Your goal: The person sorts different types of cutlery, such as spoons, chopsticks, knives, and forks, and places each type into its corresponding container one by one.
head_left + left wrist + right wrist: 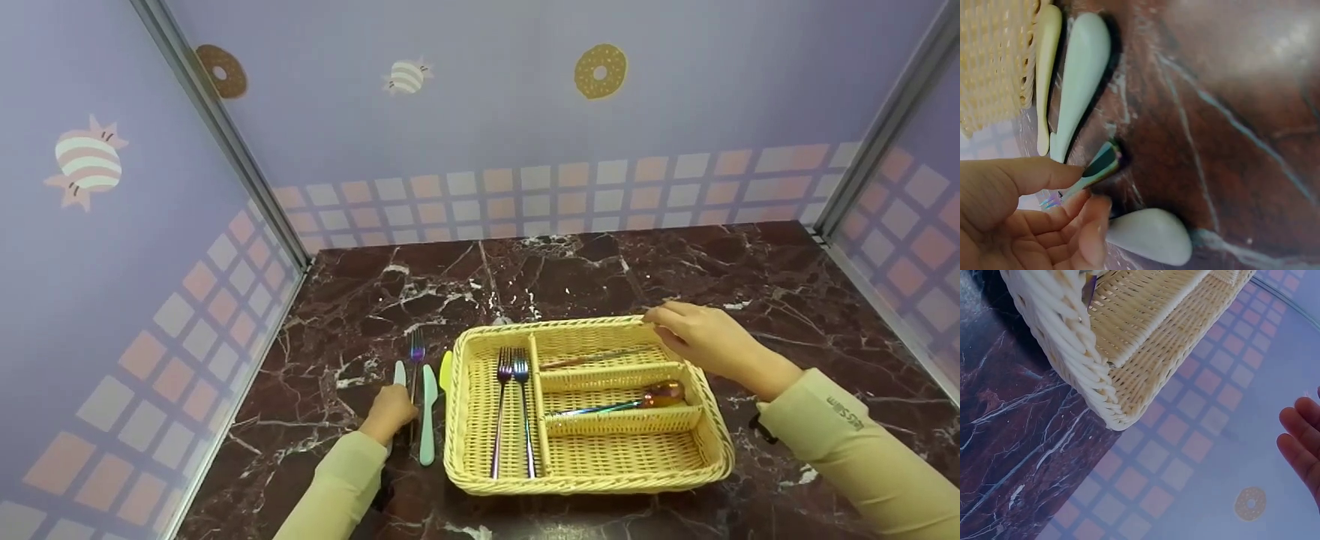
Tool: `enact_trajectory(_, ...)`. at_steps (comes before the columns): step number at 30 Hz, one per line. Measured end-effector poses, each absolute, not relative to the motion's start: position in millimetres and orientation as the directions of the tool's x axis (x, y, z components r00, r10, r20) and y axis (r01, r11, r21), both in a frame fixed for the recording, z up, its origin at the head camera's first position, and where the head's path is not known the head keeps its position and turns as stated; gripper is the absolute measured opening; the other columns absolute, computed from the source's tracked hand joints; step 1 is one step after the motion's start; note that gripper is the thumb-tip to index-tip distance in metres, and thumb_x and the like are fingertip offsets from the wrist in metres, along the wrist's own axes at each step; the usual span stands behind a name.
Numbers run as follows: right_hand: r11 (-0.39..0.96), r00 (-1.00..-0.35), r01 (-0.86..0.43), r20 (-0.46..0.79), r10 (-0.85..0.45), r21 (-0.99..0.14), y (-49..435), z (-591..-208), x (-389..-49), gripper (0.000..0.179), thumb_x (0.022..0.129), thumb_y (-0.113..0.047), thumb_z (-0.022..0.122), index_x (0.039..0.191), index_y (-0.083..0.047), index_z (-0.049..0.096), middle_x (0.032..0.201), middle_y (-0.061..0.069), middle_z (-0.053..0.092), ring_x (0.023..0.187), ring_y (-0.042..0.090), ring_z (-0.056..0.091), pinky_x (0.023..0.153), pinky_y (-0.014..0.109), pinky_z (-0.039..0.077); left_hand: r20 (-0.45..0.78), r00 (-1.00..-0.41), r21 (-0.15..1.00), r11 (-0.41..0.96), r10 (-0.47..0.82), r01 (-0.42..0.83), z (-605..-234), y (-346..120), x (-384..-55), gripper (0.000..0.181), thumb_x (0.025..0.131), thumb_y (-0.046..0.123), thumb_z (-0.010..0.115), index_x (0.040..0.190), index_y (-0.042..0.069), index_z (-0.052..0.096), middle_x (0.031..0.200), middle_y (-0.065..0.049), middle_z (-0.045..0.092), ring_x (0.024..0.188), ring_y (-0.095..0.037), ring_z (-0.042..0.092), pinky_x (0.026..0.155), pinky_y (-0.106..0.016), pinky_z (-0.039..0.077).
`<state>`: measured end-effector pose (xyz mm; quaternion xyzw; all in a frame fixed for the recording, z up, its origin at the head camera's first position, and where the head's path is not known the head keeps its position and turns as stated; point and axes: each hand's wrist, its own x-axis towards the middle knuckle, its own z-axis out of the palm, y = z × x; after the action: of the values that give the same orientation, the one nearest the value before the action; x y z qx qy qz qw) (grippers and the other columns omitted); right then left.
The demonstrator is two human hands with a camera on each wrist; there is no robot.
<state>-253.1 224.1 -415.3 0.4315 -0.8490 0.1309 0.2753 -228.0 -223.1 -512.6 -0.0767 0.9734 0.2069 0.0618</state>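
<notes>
My left hand (391,409) is at the left of a wicker basket (585,486), low over the table. Its thumb and fingers pinch an iridescent fork (1100,163) by the handle; the tines (417,346) point away from me. To the fork's left lies a pale grey-white knife (1154,236), partly covered by the hand. A mint-green knife (427,420) lies on its right, and a yellow-handled utensil (1047,73) lies against the basket. My right hand (701,337) is above the basket's back right corner with fingers loosely bent and nothing in them.
Two iridescent forks (503,367) lie in the basket's left compartment. A shiny spoon (664,392) is in the middle right compartment, and a thin utensil (596,358) in the back one. Patterned panels (480,112) enclose the dark marble table (360,300).
</notes>
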Motion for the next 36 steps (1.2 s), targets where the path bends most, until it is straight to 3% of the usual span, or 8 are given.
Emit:
enact_trajectory(5, 0.583, -0.456, -0.812, 0.583, -0.672, 0.037, 224.0, -417.6, -253.4, 0.021, 0.075, 0.002, 0.065, 0.094, -0.007, 0.063, 0.085, 0.005, 0.063, 0.063, 0.015, 0.058, 0.050, 0.029, 0.047, -0.268, -0.944, 0.495, 0.814, -0.190, -0.304, -511.7, -222.3, -227.9, 0.012, 0.067, -0.001, 0.062, 0.060, -0.001, 0.052, 0.052, -0.011, 0.053, 0.037, -0.017, 0.049, 0.034, -0.027, 0.042)
enact_trajectory(11, 0.582, -0.461, -0.812, 0.564, -0.685, 0.043, 224.0, -420.0, -253.7, 0.021, 0.075, 0.003, 0.064, 0.094, -0.007, 0.063, 0.080, 0.003, 0.061, 0.059, 0.012, 0.054, 0.048, 0.027, 0.043, -0.336, -0.918, 0.542, 0.753, -0.213, -0.373, -513.0, -223.6, -230.0, 0.016, 0.068, 0.001, 0.062, 0.060, 0.002, 0.049, 0.048, -0.008, 0.049, 0.037, -0.017, 0.049, 0.036, -0.030, 0.046)
enact_trajectory(23, 0.586, -0.481, -0.809, 0.529, -0.699, 0.038, 220.3, -422.4, -252.9, 0.020, 0.077, 0.000, 0.065, 0.095, -0.009, 0.063, 0.078, 0.002, 0.061, 0.056, 0.009, 0.051, 0.046, 0.025, 0.041, -0.391, -0.910, 0.644, 0.665, -0.140, -0.379, -509.7, -235.2, -234.5, 0.012, 0.074, -0.001, 0.057, 0.062, -0.001, 0.055, 0.046, -0.005, 0.049, 0.034, -0.010, 0.048, 0.041, -0.027, 0.050)
enact_trajectory(30, 0.564, -0.463, -0.825, 0.522, -0.717, 0.043, 210.8, -423.7, -255.8, 0.018, 0.078, 0.002, 0.064, 0.093, -0.008, 0.063, 0.080, 0.003, 0.062, 0.060, 0.011, 0.055, 0.049, 0.026, 0.045, -0.429, -0.903, 0.776, 0.504, -0.021, -0.380, -473.7, -239.6, -237.7, 0.010, 0.085, 0.001, 0.051, 0.082, -0.007, 0.057, 0.055, -0.002, 0.048, 0.043, -0.007, 0.049, 0.047, -0.021, 0.050)
enact_trajectory(36, 0.489, -0.384, -0.871, 0.564, -0.731, 0.040, 185.7, -421.4, -262.2, 0.022, 0.073, 0.008, 0.066, 0.092, -0.003, 0.063, 0.083, 0.006, 0.061, 0.068, 0.017, 0.060, 0.058, 0.027, 0.051, -0.349, -0.925, 0.875, 0.405, 0.151, -0.265, -435.2, -220.8, -234.7, 0.012, 0.087, 0.004, 0.051, 0.077, -0.002, 0.054, 0.058, -0.001, 0.049, 0.049, -0.008, 0.052, 0.049, -0.020, 0.050)
